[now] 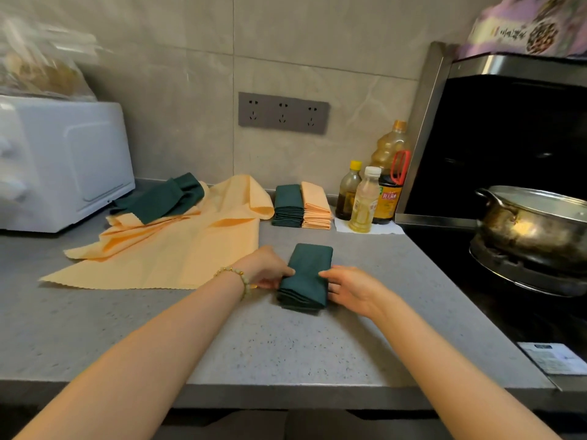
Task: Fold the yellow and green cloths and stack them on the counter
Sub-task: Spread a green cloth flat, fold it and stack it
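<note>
A folded green cloth [306, 276] is held between both hands near the middle of the worktop [286, 347], somewhat toward its right edge. Its left side is pinched by the left hand [270, 271], with the thumb laid over the top and the fingers tucked beneath. The right side is touched by the fingers of the right hand [352, 287], which are only lightly bent; whether that side is actually gripped cannot be told. The cloth is folded into a narrow, many-layered packet, so its folding is judged finished or nearly so, with only squaring and placing left. At the rear edge of the worktop two neat piles are seen touching side by side: a green stack [288, 206] and a yellow stack [316, 206], just left of the oil bottles [362, 201]. A good share of the work is therefore judged done. Toward the rear left, beside the white oven [63, 163], several unfolded yellow cloths [190, 246] are spread and rumpled over one another, and a loose green cloth [162, 198] is draped on top of them. These are still to be folded and stacked, so the task is judged to be somewhere past its midpoint, though the exact count of loose cloths cannot be made out.
</note>
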`<state>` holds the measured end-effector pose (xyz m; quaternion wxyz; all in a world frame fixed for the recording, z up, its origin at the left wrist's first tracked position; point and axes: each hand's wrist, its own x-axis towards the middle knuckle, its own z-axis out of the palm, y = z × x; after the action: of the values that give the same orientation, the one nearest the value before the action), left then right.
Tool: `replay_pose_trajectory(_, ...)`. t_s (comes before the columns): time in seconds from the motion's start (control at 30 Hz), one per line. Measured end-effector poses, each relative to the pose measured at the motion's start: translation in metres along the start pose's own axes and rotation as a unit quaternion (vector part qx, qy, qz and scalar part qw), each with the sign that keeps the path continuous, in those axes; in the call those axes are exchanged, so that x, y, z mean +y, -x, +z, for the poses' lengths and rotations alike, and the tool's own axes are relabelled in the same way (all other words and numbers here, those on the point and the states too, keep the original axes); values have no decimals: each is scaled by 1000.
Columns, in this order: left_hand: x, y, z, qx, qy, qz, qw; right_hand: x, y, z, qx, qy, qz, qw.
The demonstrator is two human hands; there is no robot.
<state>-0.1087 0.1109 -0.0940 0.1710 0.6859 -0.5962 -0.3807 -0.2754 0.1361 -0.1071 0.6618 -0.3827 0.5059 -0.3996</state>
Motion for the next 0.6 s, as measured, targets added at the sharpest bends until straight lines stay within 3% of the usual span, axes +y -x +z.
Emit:
replay_pose_trajectory(0.17, 0, -5, -24, -50, 224, -29, 973, -25, -26, 12, -22, -46, -23, 998)
replay_pose_trajectory(0.27, 7, -18, -46, -108, 423, -35, 899, -51, -44, 18, -49, -55, -41, 997)
replay_pose_trajectory(0.37, 18, -41, -72, -108, 510, -19, 853, -79, -68, 26, -55, -42, -68, 995)
replay_pose_trajectory(0.43, 29, -65, -89, -81, 507, -7, 858, -100, -90, 31, -55, -8, -94, 994)
replay_pose_trajectory(0.6, 59, -136, -117, 34, 417, 48, 907, -151, -147, 42, 22, 91, -157, 983)
